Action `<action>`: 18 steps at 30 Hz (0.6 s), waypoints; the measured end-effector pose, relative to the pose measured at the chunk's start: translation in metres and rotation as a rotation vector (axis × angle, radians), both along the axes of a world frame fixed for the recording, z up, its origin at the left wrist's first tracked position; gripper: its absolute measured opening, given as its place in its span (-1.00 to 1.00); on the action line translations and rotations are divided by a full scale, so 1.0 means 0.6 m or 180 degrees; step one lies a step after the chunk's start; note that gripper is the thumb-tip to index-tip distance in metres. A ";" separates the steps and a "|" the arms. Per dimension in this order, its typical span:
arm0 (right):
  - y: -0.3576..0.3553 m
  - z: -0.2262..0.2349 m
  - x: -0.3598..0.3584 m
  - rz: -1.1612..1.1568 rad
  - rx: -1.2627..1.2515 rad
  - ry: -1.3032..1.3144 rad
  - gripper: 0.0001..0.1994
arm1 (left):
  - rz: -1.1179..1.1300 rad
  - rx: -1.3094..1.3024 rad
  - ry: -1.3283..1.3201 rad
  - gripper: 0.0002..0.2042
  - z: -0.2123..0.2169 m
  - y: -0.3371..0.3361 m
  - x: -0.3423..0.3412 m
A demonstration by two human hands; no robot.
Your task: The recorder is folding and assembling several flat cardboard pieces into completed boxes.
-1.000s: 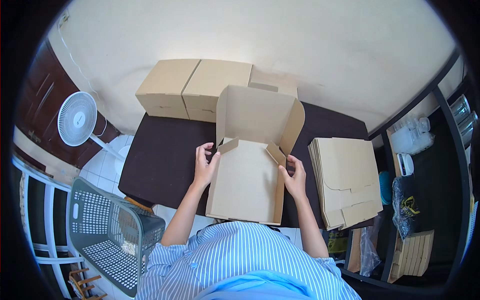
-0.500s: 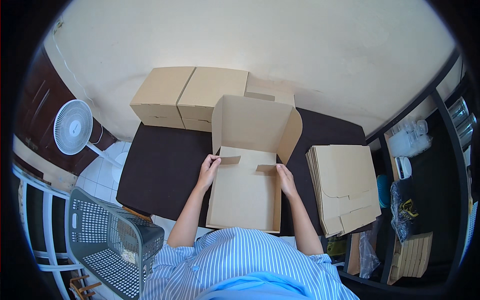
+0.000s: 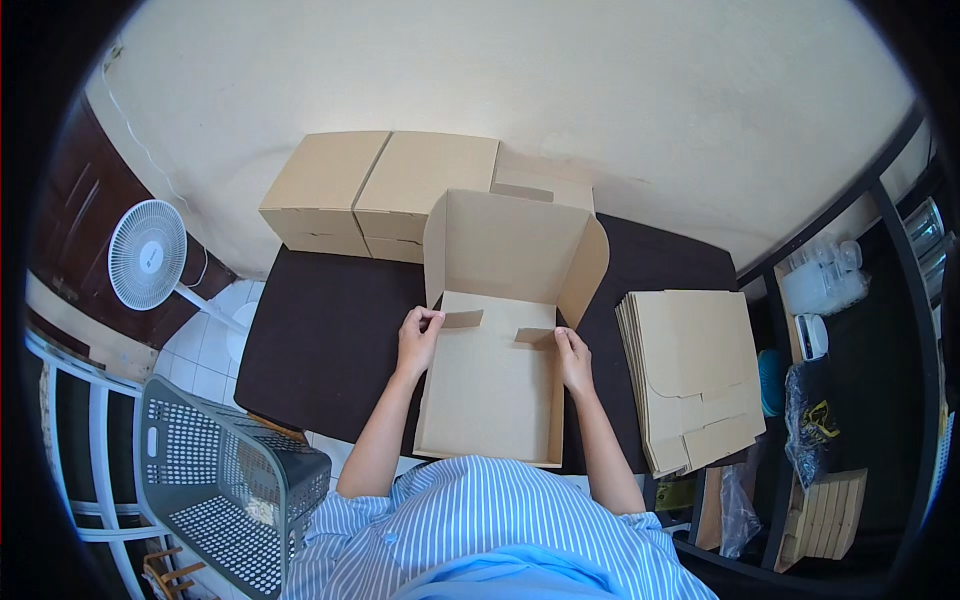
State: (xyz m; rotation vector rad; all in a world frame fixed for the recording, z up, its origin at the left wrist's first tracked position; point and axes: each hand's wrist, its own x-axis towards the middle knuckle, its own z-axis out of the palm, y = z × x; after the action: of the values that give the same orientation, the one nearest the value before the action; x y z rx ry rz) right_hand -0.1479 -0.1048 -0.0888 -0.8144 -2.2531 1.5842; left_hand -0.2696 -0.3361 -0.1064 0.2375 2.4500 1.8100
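A brown cardboard box (image 3: 490, 400) lies in front of me at the table's near edge, its lid (image 3: 515, 245) raised at the far side with two side wings. My left hand (image 3: 418, 338) pinches a small flap (image 3: 463, 319) at the box's left wall between thumb and fingers. On the opposite wall, my right hand (image 3: 573, 358) has its fingers closed on the matching flap (image 3: 536, 336). Both flaps point inward over the box floor.
Two closed boxes (image 3: 425, 172) and another cardboard piece (image 3: 545, 188) stand along the wall on the dark table (image 3: 330, 340). Flat cardboard blanks (image 3: 700, 350) are stacked at right. A grey basket (image 3: 215, 480) and white fan (image 3: 150, 255) are left; a black shelf (image 3: 885, 230) stands right.
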 end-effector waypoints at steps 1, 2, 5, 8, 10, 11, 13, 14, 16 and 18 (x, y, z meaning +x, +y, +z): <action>-0.001 0.005 0.000 -0.0051 -0.0061 -0.0073 -0.64 | -0.0002 0.0002 0.0006 -0.83 -0.002 -0.003 -0.005; 0.004 -0.002 0.000 -0.0055 -0.0059 -0.0067 -0.64 | -0.0147 0.0099 -0.0212 -0.81 -0.003 -0.009 -0.012; 0.013 -0.015 -0.001 -0.0110 0.0092 0.0096 -0.68 | -0.0134 0.0235 -0.0556 -0.74 -0.006 -0.008 -0.021; 0.010 -0.002 -0.001 -0.0574 0.0411 0.0228 -0.68 | 0.0135 0.0316 -0.0892 -0.68 -0.013 -0.014 -0.035; 0.015 0.017 -0.009 0.0067 0.1118 0.0153 -0.62 | 0.0231 -0.0152 -0.0708 -0.65 -0.028 -0.034 -0.057; 0.028 0.012 -0.010 0.0063 0.1232 0.0240 -0.61 | 0.0067 -0.0427 -0.0727 -0.66 0.002 -0.023 -0.057; 0.050 0.007 -0.012 0.0182 0.1015 0.0230 -0.59 | -0.0092 -0.0702 -0.0737 -0.67 0.047 -0.014 -0.044; 0.057 0.005 -0.014 0.0344 0.0796 0.0238 -0.57 | -0.0178 -0.1162 -0.0011 -0.71 0.056 -0.014 -0.035; 0.065 0.002 -0.018 0.0485 0.0669 0.0192 -0.60 | -0.0256 -0.1616 0.0716 -0.75 0.070 -0.011 -0.016; 0.066 0.000 -0.020 0.0876 0.0792 -0.0209 -0.66 | -0.0681 -0.1628 0.0962 -0.86 0.077 -0.002 0.002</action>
State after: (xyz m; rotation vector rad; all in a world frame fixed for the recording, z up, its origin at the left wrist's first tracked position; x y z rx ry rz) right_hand -0.1596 -0.0654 -0.0886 -0.5151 -2.6354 1.3565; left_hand -0.2685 -0.3373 -0.0599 0.7374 2.8478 1.0815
